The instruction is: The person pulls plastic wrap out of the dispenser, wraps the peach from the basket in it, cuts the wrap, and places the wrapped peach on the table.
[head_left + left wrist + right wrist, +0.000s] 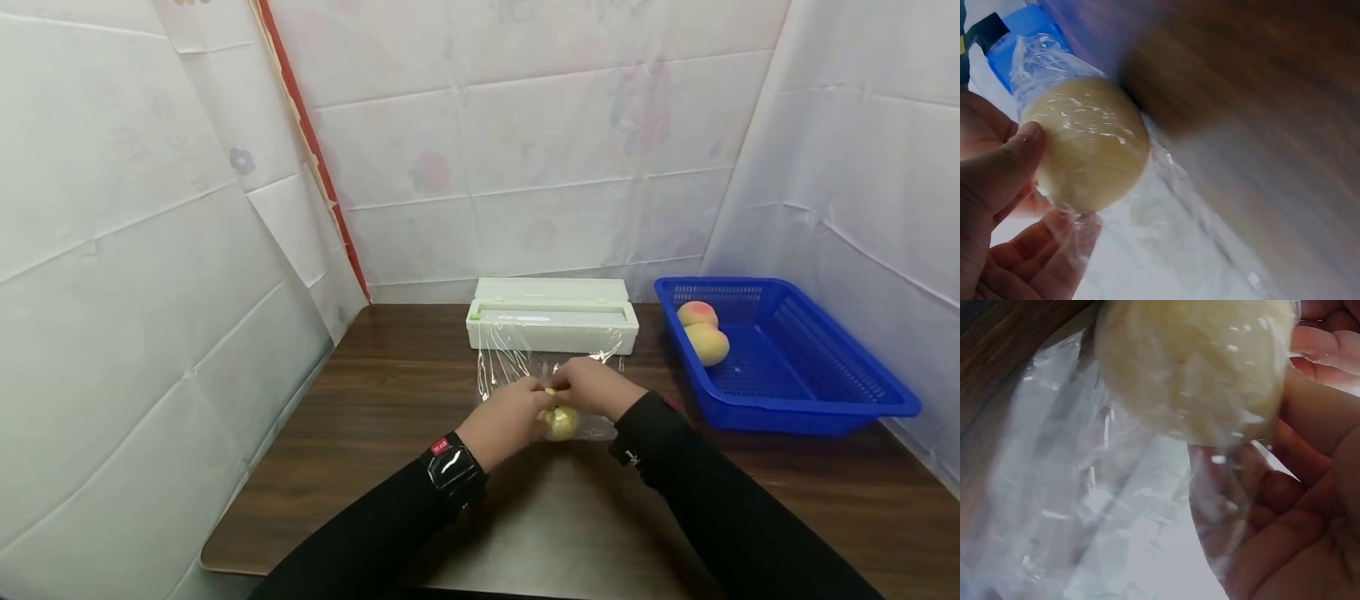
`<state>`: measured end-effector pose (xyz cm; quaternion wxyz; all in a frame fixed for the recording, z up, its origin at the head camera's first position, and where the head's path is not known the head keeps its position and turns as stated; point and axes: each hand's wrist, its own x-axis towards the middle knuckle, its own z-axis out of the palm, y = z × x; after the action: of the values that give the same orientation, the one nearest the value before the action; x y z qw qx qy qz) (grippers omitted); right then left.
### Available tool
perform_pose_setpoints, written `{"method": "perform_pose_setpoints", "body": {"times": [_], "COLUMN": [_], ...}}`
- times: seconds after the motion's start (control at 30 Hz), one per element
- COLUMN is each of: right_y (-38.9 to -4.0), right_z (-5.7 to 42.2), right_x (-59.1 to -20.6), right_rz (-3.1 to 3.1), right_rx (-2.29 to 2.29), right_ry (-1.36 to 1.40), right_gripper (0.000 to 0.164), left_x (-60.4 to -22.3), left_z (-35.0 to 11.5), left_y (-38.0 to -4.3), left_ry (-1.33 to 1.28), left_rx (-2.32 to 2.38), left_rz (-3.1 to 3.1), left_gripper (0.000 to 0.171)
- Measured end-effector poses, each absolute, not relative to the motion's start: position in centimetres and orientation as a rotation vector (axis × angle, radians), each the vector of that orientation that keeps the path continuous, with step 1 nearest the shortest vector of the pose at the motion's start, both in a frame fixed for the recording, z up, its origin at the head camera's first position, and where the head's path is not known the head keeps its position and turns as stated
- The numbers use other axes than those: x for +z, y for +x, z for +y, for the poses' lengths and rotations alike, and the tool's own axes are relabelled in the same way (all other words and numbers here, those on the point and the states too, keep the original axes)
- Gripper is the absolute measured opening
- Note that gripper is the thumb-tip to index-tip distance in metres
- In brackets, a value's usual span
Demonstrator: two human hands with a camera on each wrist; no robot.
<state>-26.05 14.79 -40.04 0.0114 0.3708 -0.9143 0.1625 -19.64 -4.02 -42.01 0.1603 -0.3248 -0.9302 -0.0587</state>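
Note:
Between both hands is a pale yellow peach point(561, 424), covered by clear cling film point(1094, 512). My left hand point(504, 422) holds it from the left; in the left wrist view the thumb presses on the peach point(1091, 147) while the other fingers bunch the film under it. From the other side my right hand point(597, 388) grips the same wrapped peach, its fingers curled about the film in the right wrist view. The film runs back in a wrinkled sheet to a white cling film box point(553, 337) with its lid raised.
A blue plastic basket point(806, 408) stands to the right, with two more peaches point(705, 343) at its left side. The brown wooden table point(390, 400) meets white sheet-covered walls at the back and sides.

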Motion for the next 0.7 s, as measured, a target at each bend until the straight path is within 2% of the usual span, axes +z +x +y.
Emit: {"method": "perform_pose_setpoints", "body": {"times": [0.17, 0.27, 0.37, 0.47, 0.57, 0.7], "right_y": [-26.9, -26.5, -25.2, -23.5, -22.1, -21.4], "right_z": [15.7, 16.5, 16.7, 16.2, 15.6, 15.0], "right_x": [-41.3, -42.1, -42.4, -42.8, -43.6, -44.1], "right_rz": [-2.810, -2.755, -2.634, -2.435, -2.326, -2.351], "right_rx": [0.608, 0.680, 0.675, 0.566, 0.476, 0.447], "right_ry": [1.111, 0.986, 0.863, 0.891, 0.976, 0.951], "right_gripper": [0.017, 0.021, 0.029, 0.020, 0.017, 0.016], "left_x": [-41.8, -41.4, -41.2, -41.0, -40.8, -40.8], "left_z": [-4.4, -4.5, -4.7, -4.9, -5.0, -5.1], "left_y": [-21.1, -22.1, -23.0, -23.8, -24.3, -24.9], "left_ry": [-0.924, -0.945, -0.969, -0.999, -1.007, -1.004], "left_rx": [-0.261, -0.268, -0.303, -0.360, -0.382, -0.428], "left_rz": [-2.695, -2.731, -2.774, -2.805, -2.834, -2.850], "left_gripper": [0.025, 0.016, 0.016, 0.017, 0.018, 0.016]}}
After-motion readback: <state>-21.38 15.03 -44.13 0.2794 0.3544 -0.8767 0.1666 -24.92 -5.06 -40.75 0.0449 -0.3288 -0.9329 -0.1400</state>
